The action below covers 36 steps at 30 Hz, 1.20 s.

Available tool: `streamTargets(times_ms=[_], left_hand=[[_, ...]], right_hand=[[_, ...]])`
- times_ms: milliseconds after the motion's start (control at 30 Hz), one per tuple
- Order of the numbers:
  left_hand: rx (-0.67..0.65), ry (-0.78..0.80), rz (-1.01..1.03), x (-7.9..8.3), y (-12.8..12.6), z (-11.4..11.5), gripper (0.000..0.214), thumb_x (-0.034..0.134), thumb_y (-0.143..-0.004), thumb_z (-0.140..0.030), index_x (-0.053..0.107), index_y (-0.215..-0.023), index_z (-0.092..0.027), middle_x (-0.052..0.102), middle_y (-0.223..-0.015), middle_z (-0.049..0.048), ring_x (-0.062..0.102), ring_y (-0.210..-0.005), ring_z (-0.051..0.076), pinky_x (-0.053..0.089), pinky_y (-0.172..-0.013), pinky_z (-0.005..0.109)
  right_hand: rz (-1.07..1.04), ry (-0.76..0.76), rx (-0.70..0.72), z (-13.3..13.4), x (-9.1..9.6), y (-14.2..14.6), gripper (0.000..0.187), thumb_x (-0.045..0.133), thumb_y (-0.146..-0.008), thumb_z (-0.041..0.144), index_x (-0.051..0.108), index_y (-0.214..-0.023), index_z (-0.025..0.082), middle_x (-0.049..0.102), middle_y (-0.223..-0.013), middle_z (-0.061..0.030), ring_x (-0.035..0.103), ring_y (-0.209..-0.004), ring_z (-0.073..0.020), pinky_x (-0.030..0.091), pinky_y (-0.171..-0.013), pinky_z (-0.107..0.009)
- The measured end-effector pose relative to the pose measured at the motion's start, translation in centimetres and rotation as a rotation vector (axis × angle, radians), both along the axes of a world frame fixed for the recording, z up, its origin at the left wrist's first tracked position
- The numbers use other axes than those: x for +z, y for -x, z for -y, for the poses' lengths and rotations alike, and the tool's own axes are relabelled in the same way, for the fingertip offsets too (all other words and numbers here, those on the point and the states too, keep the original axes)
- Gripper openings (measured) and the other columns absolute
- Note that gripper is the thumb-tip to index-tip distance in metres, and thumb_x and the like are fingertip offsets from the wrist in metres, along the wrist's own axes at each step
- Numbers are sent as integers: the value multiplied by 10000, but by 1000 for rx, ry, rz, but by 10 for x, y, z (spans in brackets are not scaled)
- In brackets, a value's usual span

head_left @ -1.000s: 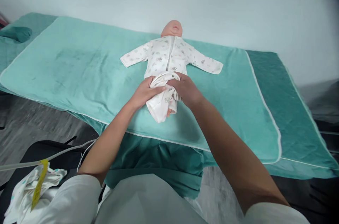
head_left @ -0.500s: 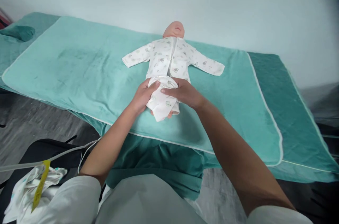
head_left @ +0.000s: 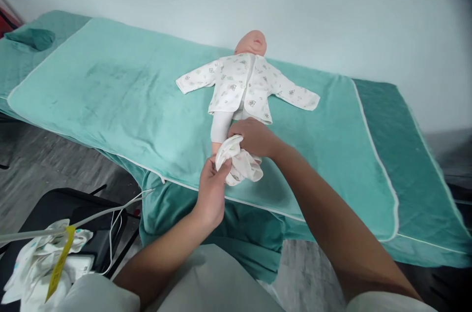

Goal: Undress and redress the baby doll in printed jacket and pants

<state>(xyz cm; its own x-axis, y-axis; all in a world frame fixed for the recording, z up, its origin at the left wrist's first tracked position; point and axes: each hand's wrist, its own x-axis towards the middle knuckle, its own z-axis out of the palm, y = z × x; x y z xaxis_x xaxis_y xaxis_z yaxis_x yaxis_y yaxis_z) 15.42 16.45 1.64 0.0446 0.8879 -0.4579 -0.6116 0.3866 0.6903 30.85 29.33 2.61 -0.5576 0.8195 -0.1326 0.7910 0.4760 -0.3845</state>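
Note:
A baby doll (head_left: 251, 42) lies on its back in a white printed jacket (head_left: 230, 86), its sleeves spread to both sides. Below the hem one leg (head_left: 221, 125) shows in white, with a bare skin-coloured part lower down. Bunched white printed baby pants (head_left: 241, 167) are gathered around the lower legs. My left hand (head_left: 214, 189) pinches their near left edge between thumb and fingers. On the other side my right hand (head_left: 254, 137) grips the upper edge of the pants, close under the jacket, and hides most of the other leg.
The doll rests on a teal blanket (head_left: 121, 90) with white edging, spread over a long padded bed against a pale wall. At lower left a black chair (head_left: 73, 203) carries crumpled printed cloth (head_left: 33, 263). A pale tube (head_left: 99, 213) with a yellow tag (head_left: 61, 265) crosses it.
The baby pants have slid down from just under the jacket to the lower legs, baring one white leg. My left hand has moved down toward me; my right hand has shifted slightly downward.

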Motion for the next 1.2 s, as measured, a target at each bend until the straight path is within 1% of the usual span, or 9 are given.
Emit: streamTargets(times_ms=[100, 200, 300, 400, 567, 733, 867, 1033, 1200], left_hand=[[34, 27, -17, -12, 5, 10, 351, 823, -792, -420, 647, -968, -173, 671, -876, -4, 580, -799, 115, 435, -750, 236], [35, -13, -104, -32, 20, 10, 295, 796, -807, -395, 664, -954, -176, 649, -810, -23, 544, -733, 102, 409, -705, 227], [14, -77, -268, -51, 39, -1, 248, 762, -814, -362, 676, -960, -181, 613, -760, -41, 500, -687, 96, 371, -661, 224], [-66, -151, -441, -63, 54, -18, 197, 710, -833, -347, 664, -933, -184, 579, -757, -46, 477, -695, 107, 353, -657, 236], [-294, -253, -722, -56, 62, -34, 106, 571, -918, -299, 590, -894, -198, 518, -780, -34, 475, -765, 139, 370, -729, 271], [-365, -299, -814, -41, 62, -30, 137, 526, -961, -309, 602, -999, -202, 603, -926, 11, 534, -872, 175, 409, -816, 303], [-350, -307, -765, -38, 63, -29, 107, 558, -947, -313, 606, -955, -217, 615, -873, -4, 539, -826, 173, 406, -779, 296], [-303, -253, -662, -44, 62, -35, 114, 593, -925, -320, 581, -874, -219, 546, -749, -35, 488, -733, 153, 360, -687, 269], [-243, -307, -570, -52, 58, -46, 165, 614, -942, -372, 597, -912, -210, 572, -786, -27, 503, -746, 149, 388, -700, 260]], right_hand=[[80, 4, 3, 2, 3, 4, 94, 546, -861, 200, 631, -821, 202, 732, -898, -45, 642, -894, -214, 348, -895, -366], [149, -6, -7, 5, 3, 9, 57, 596, -842, 242, 622, -809, 203, 715, -858, -45, 622, -872, -218, 342, -888, -370], [172, 1, -18, 5, 2, 11, 72, 644, -807, 278, 632, -815, 208, 704, -833, -39, 614, -883, -226, 342, -912, -374], [160, 30, -19, 5, 1, 11, 78, 642, -800, 287, 640, -830, 215, 706, -838, -27, 620, -908, -226, 337, -936, -378], [166, 43, -13, 5, -1, 11, 57, 606, -783, 263, 619, -804, 212, 710, -860, -44, 640, -957, -241, 333, -948, -391], [166, 26, -15, 6, -4, 9, 40, 589, -754, 238, 600, -782, 211, 687, -801, -42, 658, -910, -243, 342, -940, -392], [112, 24, -9, 5, -8, 6, 37, 590, -739, 230, 597, -771, 212, 682, -772, -32, 658, -884, -241, 348, -935, -387], [11, 34, -1, 4, -9, 2, 40, 596, -757, 239, 614, -783, 214, 694, -789, -28, 655, -878, -236, 366, -948, -392], [-62, 83, 8, 4, -4, -2, 127, 621, -815, 342, 612, -771, 224, 707, -824, -27, 663, -947, -261, 399, -963, -392]])
